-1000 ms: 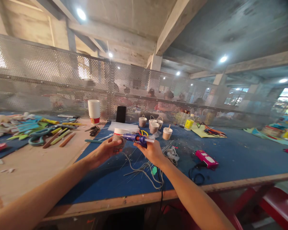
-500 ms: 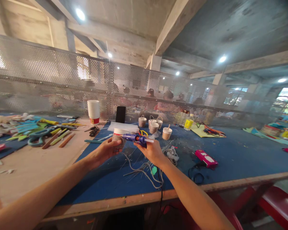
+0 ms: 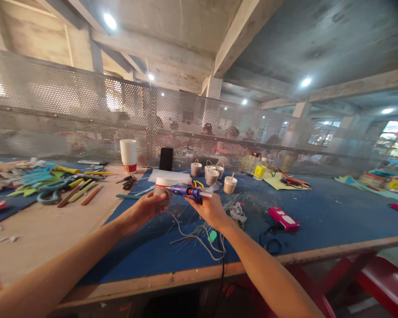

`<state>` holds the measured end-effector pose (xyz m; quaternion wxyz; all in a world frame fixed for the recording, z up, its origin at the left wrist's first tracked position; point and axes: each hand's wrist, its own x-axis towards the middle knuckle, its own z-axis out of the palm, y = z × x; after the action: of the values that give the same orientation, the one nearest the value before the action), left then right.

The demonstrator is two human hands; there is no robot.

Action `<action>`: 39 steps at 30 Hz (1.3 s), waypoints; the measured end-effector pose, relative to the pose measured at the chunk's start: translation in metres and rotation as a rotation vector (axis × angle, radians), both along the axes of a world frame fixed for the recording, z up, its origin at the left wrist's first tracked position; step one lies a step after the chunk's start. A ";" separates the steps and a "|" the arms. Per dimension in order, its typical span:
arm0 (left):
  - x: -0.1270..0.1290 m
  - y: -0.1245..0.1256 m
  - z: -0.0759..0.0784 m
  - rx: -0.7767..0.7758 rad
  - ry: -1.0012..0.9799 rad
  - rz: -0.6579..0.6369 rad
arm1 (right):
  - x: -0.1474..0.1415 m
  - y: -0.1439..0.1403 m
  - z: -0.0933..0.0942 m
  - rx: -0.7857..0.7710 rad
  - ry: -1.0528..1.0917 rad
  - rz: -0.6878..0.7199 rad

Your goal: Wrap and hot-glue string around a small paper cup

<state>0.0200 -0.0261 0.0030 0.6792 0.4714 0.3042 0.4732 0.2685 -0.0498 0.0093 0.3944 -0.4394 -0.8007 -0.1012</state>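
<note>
We see the left hand [image 3: 146, 208] with its fingers closed round a white paper cup wrapped in grey-brown cord [image 3: 161, 202], held up over the near-middle of the blue-topped wooden bench [image 3: 135, 260]. The right hand [image 3: 212, 212] has its fingers wrapped round the grip of a blue-purple plastic glue gun [image 3: 185, 191] — we can't tell if the trigger is pressed. The gun points left, nozzle at the cup's upper side below the pale rim; contact too small to tell. A clear glue stick [image 3: 206, 194] pokes out of the gun's rear. Below the hands we have loose grey cord [image 3: 182, 229], thin clear strands and a small green scrap [image 3: 212, 236]. Beyond, a group of small cord-wrapped cups with loop handles [image 3: 212, 177], and just right of them a beige cup with a wooden stick [image 3: 230, 185]. Farther left we note a stack of white paper cups with a red band [image 3: 128, 154] and a black upright phone-like slab [image 3: 166, 159]. On the right lies a magenta box with a white label [image 3: 284, 219]; at far left, blue-handled scissors [image 3: 55, 192] — then a perforated metal screen [image 3: 86, 97] behind it all.
</note>
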 end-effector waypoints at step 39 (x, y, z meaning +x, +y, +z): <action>-0.006 0.002 -0.002 0.018 -0.064 -0.051 | 0.003 0.002 0.002 -0.039 -0.001 -0.025</action>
<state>0.0138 -0.0241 0.0008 0.6962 0.4698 0.2659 0.4731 0.2710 -0.0482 0.0116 0.3840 -0.4568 -0.7973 -0.0909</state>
